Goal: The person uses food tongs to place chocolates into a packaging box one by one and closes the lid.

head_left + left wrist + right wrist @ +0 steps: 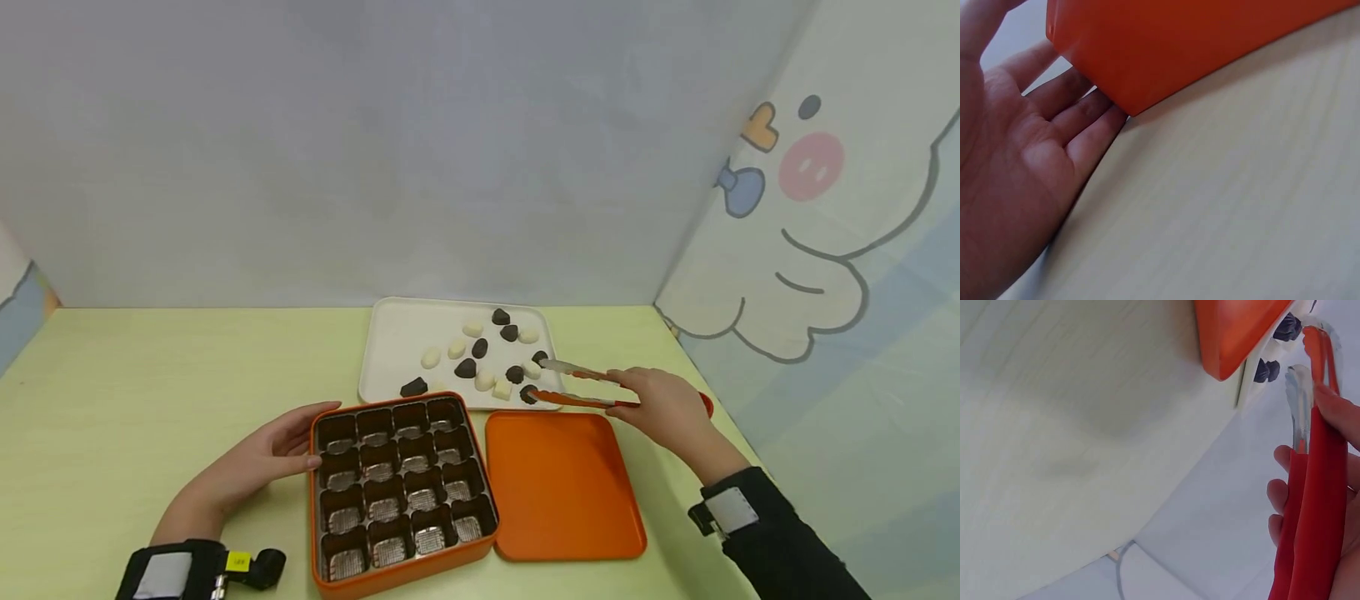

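My right hand (663,412) grips red-handled tongs (1319,506). In the head view their two arms stand apart over the right edge of a white tray (397,333). One tip is by a dark piece (540,357), the other by another dark piece (528,394); whether they touch is unclear. Several dark and cream pieces, such as a cream piece (484,380), lie scattered on the tray. With fairly straight fingers and the thumb at its rim, my left hand (273,442) touches the far left corner of an orange box (1166,44). A brown divided insert (401,479) fills the box.
A flat orange lid (562,492) lies right of the box, just in front of the tray. Everything rests on a pale yellow table (187,358). A plain grey wall (337,150) rises behind it, and a cartoon-printed panel (847,250) borders the right side.
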Demonstrator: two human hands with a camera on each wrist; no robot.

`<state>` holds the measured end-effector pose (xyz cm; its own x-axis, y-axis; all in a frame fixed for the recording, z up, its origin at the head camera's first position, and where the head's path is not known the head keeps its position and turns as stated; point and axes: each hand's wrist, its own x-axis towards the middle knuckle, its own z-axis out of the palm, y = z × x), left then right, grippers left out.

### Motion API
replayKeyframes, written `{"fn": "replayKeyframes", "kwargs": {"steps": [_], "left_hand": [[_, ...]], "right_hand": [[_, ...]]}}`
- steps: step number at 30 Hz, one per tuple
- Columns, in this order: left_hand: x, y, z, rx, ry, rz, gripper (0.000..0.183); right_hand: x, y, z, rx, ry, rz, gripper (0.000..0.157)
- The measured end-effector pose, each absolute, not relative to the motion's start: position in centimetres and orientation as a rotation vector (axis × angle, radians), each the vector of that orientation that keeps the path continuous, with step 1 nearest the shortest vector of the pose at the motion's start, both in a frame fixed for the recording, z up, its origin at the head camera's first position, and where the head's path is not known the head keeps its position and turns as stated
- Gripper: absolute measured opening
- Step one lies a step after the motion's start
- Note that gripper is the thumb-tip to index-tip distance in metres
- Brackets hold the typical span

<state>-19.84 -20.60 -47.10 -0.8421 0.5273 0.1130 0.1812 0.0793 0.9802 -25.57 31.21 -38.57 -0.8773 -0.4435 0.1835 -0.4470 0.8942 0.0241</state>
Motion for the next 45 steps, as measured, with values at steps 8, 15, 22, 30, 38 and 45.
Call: {"fn": "replayKeyframes", "kwargs": {"steps": [8,15,22,30,38,45], "left_hand": [[-19.7,-20.5,-46.7,0.618,2.136,1.802,0.047],[-19.7,-20.4,-46.6,0.593,2.077,1.836,0.048],[-19.8,-20.5,-46.8,0.666,2.090,1.816,0.050],[-19.7,-20.5,-46.8,0.626,2.080,1.831,0.049],[-19.7,-20.0,-46.6,0.625,2.075,1.837,0.048],[-19.8,-19.6,-46.6,0.609,2.062,1.845,0.047]], "right_hand": [[-25.5,30.1,-38.5,0.661,-2.893,-0.055,0.039],[-25.5,29.7,-38.7,0.637,-2.920,-0.045,0.034],[-25.2,29.3,-37.7,0.661,-2.873,-0.013,0.035],[-24.4,25.4,-35.2,0.744,-2.782,0.061,0.036],[-24.2,19.6,-34.0,0.954,-2.698,0.075,0.036],[-23.2,15.4,-33.8,1.159,-2.609,0.014,0.036]]}}
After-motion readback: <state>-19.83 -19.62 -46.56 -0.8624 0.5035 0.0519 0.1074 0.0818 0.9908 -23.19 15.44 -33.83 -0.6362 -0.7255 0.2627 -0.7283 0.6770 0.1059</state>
